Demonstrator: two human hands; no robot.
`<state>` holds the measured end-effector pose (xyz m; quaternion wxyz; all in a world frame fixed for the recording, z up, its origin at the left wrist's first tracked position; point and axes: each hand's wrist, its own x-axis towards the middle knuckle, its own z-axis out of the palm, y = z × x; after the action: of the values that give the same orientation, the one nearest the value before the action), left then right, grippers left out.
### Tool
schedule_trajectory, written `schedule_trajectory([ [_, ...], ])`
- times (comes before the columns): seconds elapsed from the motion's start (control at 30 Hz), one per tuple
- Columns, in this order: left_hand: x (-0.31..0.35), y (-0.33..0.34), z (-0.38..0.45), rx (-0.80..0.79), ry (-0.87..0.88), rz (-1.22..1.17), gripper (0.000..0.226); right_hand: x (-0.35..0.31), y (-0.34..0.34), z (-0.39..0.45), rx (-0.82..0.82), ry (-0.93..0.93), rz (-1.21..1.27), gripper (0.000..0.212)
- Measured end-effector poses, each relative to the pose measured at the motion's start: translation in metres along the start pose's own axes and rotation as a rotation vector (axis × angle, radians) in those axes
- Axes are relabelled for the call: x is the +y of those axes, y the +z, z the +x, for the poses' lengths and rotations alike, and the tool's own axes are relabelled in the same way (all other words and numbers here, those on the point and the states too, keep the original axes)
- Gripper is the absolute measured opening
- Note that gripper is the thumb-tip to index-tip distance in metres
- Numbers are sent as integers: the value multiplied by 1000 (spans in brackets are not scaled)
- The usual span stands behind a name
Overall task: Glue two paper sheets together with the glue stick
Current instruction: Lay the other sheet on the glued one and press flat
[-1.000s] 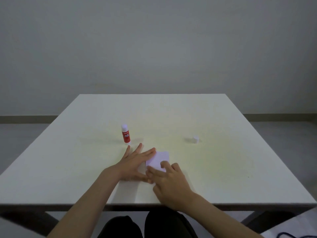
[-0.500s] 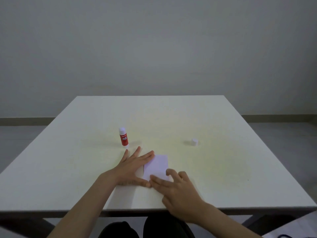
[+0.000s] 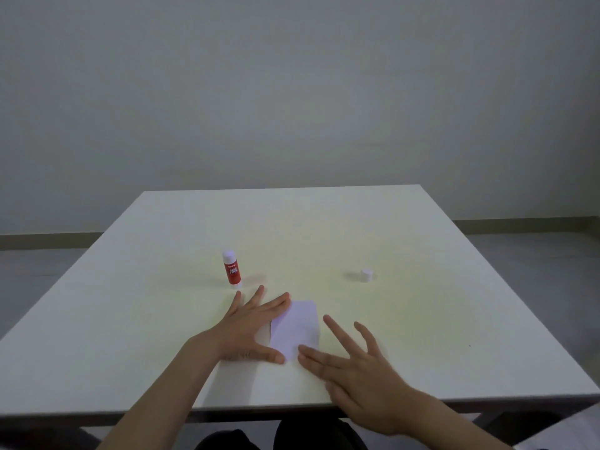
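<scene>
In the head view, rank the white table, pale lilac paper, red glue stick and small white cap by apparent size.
1. white table
2. pale lilac paper
3. red glue stick
4. small white cap

The paper lies nearer, which flatters it.

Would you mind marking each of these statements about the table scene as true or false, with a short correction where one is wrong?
1. The glue stick stands upright on the table. True.
2. The white cap is on the glue stick. False: it sits apart on the table, off to the right of the paper.
3. The left hand lies flat at the paper's left edge. True.
4. The right hand holds the glue stick. False: it is open with fingers spread, near the paper's near right corner.
5. The paper lies between the two hands. True.
6. The glue stick lies on the paper. False: it stands beyond the left hand, clear of the paper.
</scene>
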<state>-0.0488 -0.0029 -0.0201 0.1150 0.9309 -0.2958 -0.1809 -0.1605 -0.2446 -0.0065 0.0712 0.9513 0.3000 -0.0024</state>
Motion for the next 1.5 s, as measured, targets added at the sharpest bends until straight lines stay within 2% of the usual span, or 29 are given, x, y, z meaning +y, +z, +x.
schedule_trajectory([
  [0.1,0,0,1,0,-3,10,107,8,-6,10,-15,107,133,52],
  [0.17,-1,1,2,10,-2,22,109,5,-16,8,30,94,67,46],
  [0.27,-4,3,3,22,0,37,111,-5,-18,3,248,50,96,36],
  [0.33,-3,4,5,24,-6,44,111,-14,-21,7,302,33,172,35],
  [0.5,-2,5,5,26,-9,71,104,-25,0,44,128,-46,236,52],
  [0.63,-2,3,2,27,4,-3,108,17,14,53,105,187,217,56],
  [0.7,-2,2,2,23,1,-4,108,24,7,52,115,221,203,54],
  [0.8,0,1,1,21,7,-8,107,-1,3,45,144,54,152,54],
  [0.87,0,1,0,17,10,-16,106,-14,8,36,104,-60,110,51],
  [0.93,0,1,-1,12,10,-25,106,-8,7,33,87,-58,73,51],
  [1.07,-1,1,0,19,5,-13,108,23,3,41,62,166,142,55],
  [1.13,-1,2,0,26,4,-26,108,10,-2,37,84,113,145,55],
  [1.23,-3,3,0,32,14,-23,107,-19,9,27,77,-79,120,54],
  [1.33,-3,2,1,27,9,-26,108,-2,4,29,90,30,39,54],
  [1.43,-2,1,1,18,1,-12,109,23,1,37,58,192,121,54],
  [1.5,-2,2,1,22,2,-14,109,11,0,39,91,128,165,54],
])
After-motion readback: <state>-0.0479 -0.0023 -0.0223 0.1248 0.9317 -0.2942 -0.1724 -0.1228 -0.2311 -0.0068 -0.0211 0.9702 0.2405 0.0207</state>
